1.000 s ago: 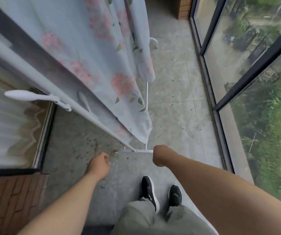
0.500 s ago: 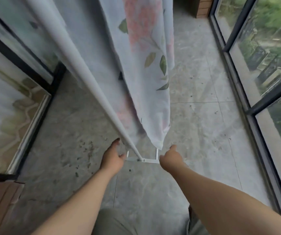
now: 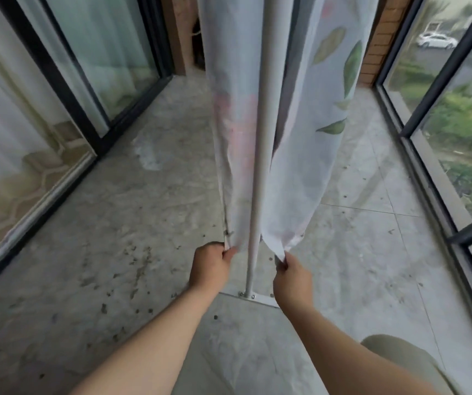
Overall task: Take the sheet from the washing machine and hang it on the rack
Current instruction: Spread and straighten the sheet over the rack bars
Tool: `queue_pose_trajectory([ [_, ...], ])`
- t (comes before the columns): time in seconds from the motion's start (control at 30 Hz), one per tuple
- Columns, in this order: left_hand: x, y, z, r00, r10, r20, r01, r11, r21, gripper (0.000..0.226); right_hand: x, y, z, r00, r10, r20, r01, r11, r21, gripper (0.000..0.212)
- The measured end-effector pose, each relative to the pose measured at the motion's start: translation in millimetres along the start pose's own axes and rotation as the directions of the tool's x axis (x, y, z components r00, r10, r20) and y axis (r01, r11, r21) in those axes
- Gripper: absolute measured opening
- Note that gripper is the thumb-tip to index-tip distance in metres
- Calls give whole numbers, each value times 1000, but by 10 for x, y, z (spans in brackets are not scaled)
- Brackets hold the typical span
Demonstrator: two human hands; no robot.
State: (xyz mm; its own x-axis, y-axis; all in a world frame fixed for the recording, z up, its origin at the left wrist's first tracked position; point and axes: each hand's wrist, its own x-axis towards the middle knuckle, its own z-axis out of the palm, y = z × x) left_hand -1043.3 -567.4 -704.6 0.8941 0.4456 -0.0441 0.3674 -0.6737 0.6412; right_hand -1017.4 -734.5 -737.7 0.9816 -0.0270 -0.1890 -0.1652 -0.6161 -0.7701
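A pale sheet (image 3: 294,172) printed with pink flowers and green leaves hangs over the white rack, falling on both sides of its upright pole (image 3: 260,166). My left hand (image 3: 210,266) pinches the bottom corner of the left-hand layer. My right hand (image 3: 291,276) pinches the bottom corner of the right-hand layer. Both corners are held low, just above the rack's white foot bar (image 3: 253,297). The top of the rack and the washing machine are out of view.
I stand on a narrow tiled balcony floor (image 3: 115,252) with dark specks of dirt. Black-framed sliding glass doors (image 3: 66,89) run along the left. Black-framed windows (image 3: 440,155) line the right. A brick wall (image 3: 377,52) closes the far end.
My view has swung round so it faces the rack end-on. Both hands, empty fists a second ago, have reached forward and taken hold of the sheet's two bottom corners.
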Motion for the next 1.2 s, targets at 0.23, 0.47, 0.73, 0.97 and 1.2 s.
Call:
queue_pose_trajectory([
  [0.23, -43, -427, 301, 998, -52, 25, 51, 998, 39, 44, -190, -37, 140, 981, -189, -42, 179, 969, -169, 20],
  [0.47, -104, -284, 529, 979, -53, 196, 26, 991, 135, 37, -263, -26, 55, 949, -313, -30, 295, 919, -261, 22],
  [0.73, -64, -185, 515, 962, -140, 234, 126, 989, 73, 33, -152, -17, -25, 957, -181, 228, 285, 745, -603, 15],
  [0.97, -151, -69, 400, 943, -161, 291, 146, 987, 73, 20, -282, -162, -58, 891, -83, 446, 358, 731, -581, 25],
  [1.2, -496, 716, -825, 882, -181, 435, 170, 983, 66, 60, -737, -1171, -1294, 809, 59, 584, 265, 851, -453, 52],
])
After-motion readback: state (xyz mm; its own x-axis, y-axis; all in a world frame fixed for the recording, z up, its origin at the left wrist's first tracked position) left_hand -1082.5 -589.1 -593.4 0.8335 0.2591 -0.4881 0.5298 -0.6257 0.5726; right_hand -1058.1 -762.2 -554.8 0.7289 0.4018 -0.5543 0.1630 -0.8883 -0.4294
